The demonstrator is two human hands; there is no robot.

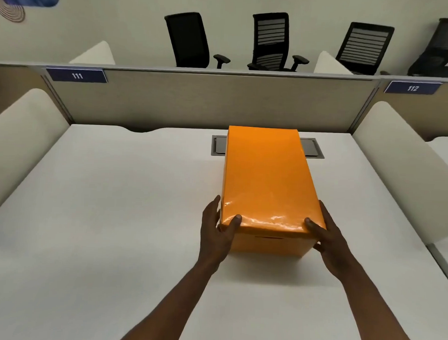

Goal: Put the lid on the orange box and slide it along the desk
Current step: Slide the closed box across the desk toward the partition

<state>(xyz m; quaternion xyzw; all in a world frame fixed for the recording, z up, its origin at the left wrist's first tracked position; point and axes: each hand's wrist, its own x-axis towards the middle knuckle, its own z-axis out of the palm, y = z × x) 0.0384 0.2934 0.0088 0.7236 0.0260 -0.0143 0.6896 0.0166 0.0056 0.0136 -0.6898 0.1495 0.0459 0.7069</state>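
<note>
An orange box [271, 245] stands on the white desk [113, 216], right of the middle, its long side running away from me. The glossy orange lid [266, 176] lies flat on top and covers it. My left hand [216, 231] clasps the near left corner, thumb on the lid and fingers along the side. At the near right corner my right hand [327, 238] holds on the same way. The far end of the box overlaps a cable hatch.
A grey cable hatch [311, 147] is set in the desk behind the box. Cream side dividers [26, 135] [397, 162] flank the desk, and a beige partition [208, 99] closes the back. Black office chairs [271, 40] stand beyond it.
</note>
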